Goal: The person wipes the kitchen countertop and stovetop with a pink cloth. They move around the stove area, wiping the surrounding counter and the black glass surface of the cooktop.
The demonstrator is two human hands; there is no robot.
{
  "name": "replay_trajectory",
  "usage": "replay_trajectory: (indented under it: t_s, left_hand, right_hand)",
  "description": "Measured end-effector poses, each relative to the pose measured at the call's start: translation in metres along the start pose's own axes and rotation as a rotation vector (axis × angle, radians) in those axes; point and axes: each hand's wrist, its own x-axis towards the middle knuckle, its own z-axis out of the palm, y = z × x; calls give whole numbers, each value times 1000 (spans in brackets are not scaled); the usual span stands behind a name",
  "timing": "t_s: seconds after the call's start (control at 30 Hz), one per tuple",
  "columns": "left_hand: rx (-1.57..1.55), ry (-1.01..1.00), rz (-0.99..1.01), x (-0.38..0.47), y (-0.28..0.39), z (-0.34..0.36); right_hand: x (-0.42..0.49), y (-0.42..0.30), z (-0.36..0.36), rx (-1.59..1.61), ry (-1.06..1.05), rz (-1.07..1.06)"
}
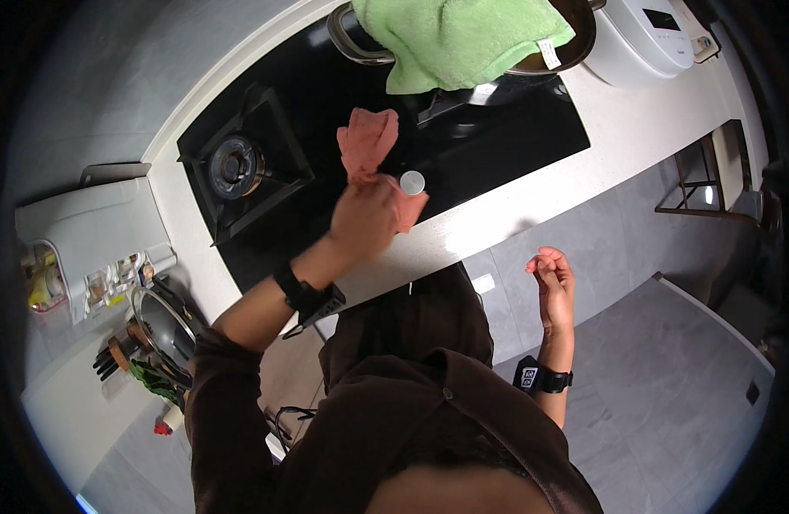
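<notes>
My left hand [365,215] grips a pink cloth [369,138], slightly blurred, over the front of a black glass gas hob [478,154]. One end of the cloth spreads out beyond my fist; another part pokes out on its right. Beside my fingers is a round pale control knob [412,183], with pink cloth against its near side. My right hand [554,286] hangs over the floor past the counter's front edge, fingers loosely bent and holding nothing.
A green towel [459,38] drapes over a metal pot [577,32] at the back. A bare burner [236,167] sits left. Right of the hob stands a white rice cooker [638,38]. A glass lid [163,334] and knife block [119,352] are at left.
</notes>
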Motion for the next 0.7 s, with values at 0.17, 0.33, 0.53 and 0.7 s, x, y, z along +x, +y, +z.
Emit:
replay_trajectory:
  t_s: [0.17,0.33,0.53,0.7]
  left_hand:
    - [-40,44,-196,21,-38,-13]
    - [-140,37,-20,16,-11,-7]
    - [-268,-107,-176,8,-37,-12]
    - [-510,-305,-471,-21,-52,-33]
  right_hand:
    - [5,1,4,-25,-30,5]
    - [8,-3,10,-27,-47,3]
    - [12,-8,13,-55,-93,0]
    - [15,-7,10,-47,-61,23]
